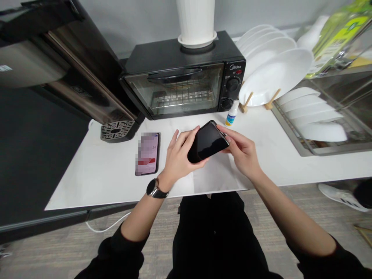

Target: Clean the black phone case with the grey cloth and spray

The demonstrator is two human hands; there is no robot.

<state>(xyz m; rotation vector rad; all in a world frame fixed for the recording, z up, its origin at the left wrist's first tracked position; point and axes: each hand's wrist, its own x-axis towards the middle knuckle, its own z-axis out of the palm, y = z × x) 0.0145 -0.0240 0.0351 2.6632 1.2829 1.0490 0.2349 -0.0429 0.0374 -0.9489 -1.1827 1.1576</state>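
Near the middle of the front edge of the white, smooth-topped bench [95, 186], the person holds a black, glossy, rectangular phone [208, 141], tilted, its dark screen facing up. The left hand [181, 153], below a round black wristwatch [157, 188], grips the phone's left end with fingers along the far side and thumb along the near side; the right hand [242, 151] pinches the right end narrowly between thumb and fingers. Left of the hands, toward the bench's left edge, a second, dark-edged phone with a lit pinkish screen [147, 155] lies flat. Beyond the right hand, a small white bottle with a blue-and-yellow label [231, 114] stands just before a black, glass-doored toaster oven [174, 77] at the bench's back edge. White round plates [276, 77] stand on edge right of the oven, whose top bears a white ribbed pot [196, 21].
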